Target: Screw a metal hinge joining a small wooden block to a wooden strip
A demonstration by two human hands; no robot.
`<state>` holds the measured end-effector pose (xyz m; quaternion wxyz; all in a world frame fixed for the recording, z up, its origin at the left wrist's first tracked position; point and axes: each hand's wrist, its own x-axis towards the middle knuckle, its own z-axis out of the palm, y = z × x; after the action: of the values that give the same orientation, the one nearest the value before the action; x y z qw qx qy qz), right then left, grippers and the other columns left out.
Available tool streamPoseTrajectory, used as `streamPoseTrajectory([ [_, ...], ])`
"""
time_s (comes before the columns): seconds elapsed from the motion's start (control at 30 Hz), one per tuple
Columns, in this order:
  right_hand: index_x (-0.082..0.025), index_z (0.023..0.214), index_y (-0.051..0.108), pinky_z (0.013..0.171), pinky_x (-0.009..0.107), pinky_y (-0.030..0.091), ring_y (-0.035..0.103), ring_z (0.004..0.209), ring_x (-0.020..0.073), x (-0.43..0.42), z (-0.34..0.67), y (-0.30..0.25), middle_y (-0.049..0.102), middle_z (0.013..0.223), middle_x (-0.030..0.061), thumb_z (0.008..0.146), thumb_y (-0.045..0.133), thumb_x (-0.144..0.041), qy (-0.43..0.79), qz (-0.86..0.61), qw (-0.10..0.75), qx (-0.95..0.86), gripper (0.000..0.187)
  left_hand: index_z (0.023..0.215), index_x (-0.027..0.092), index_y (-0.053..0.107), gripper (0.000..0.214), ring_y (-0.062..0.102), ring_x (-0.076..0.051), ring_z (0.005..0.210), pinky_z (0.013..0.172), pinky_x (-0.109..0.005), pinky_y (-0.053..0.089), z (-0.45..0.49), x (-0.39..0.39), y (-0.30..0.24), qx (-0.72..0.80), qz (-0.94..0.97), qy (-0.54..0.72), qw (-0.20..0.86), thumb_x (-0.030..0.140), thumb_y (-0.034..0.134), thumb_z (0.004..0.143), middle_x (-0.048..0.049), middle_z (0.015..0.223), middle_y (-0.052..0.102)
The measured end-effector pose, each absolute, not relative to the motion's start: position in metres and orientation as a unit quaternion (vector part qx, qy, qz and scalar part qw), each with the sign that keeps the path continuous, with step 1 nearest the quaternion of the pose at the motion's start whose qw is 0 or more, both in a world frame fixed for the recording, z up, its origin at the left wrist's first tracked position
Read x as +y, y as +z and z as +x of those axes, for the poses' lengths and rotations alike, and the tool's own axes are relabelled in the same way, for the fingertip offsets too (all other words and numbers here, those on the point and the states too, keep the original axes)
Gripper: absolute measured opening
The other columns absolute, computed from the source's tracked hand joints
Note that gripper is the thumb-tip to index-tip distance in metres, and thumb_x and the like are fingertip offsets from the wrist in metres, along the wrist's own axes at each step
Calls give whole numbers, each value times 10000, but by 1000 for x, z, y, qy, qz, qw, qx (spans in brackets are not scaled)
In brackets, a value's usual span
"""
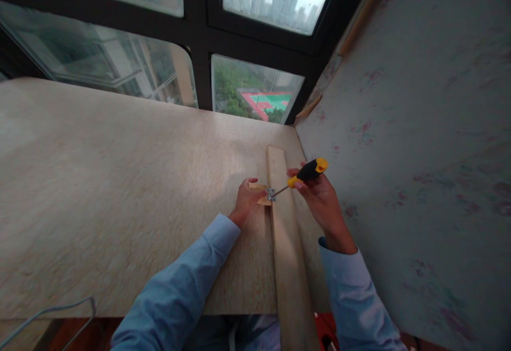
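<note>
My right hand (319, 199) is closed around a screwdriver (309, 172) with a yellow and black handle. Its thin shaft slants down to the left, and the tip meets a small metal hinge (271, 194). That hinge sits at the left edge of a long wooden board (288, 244), where a small piece of wood (263, 201) adjoins it. My left hand (248, 197) grips this small piece from the left, its fingers close beside the hinge. Whether the tip is seated in a screw is too small to make out.
The board rests on a pale stone-patterned sill (139, 191) and juts past its front edge. Papered wall (407, 154) rises close on the right. A dark window frame (203, 47) stands behind. A grey cable (59, 308) lies lower left; something red (326, 329) is below right.
</note>
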<state>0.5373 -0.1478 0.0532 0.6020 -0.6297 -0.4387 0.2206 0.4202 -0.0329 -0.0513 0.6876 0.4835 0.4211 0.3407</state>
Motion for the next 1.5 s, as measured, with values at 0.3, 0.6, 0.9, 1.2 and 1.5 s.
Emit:
streamPoseTrajectory([
  [0.3,-196,1023,596,730,399,562,660,790,226,-139,537,50,684,919,77,691,730,-553,57,-737,525,-422,505,1075,116,552,576,625,-180,726,654,-282,498,421,-31,-52,416,485,335,692,100,808,559,-70,842,656],
  [0.6,-247,1163,507,944,444,522,670,1026,232,-154,532,55,702,1095,82,735,718,-456,207,-650,572,-456,521,1060,113,564,562,614,-181,733,660,-285,490,422,-28,-60,402,506,349,679,103,807,553,-87,858,645],
  [0.9,-182,1008,578,718,399,546,646,738,218,-147,531,49,687,876,80,661,738,-549,43,-756,522,-393,530,1124,122,495,706,622,-183,743,723,-333,509,419,-28,-59,361,460,326,743,29,811,500,-73,872,635],
  [1.2,-245,1137,499,964,458,493,656,1047,229,-148,533,51,705,1094,74,661,767,-455,237,-639,591,-431,586,1107,126,486,717,605,-169,705,706,-327,505,418,-29,-53,368,455,330,741,14,805,475,-31,802,606],
  [1.5,-174,862,604,716,418,544,632,703,222,-138,531,49,687,809,85,641,742,-597,57,-770,489,-407,497,1065,123,519,637,610,-176,729,698,-309,503,416,-30,-45,396,466,322,723,-5,777,497,-44,824,610],
])
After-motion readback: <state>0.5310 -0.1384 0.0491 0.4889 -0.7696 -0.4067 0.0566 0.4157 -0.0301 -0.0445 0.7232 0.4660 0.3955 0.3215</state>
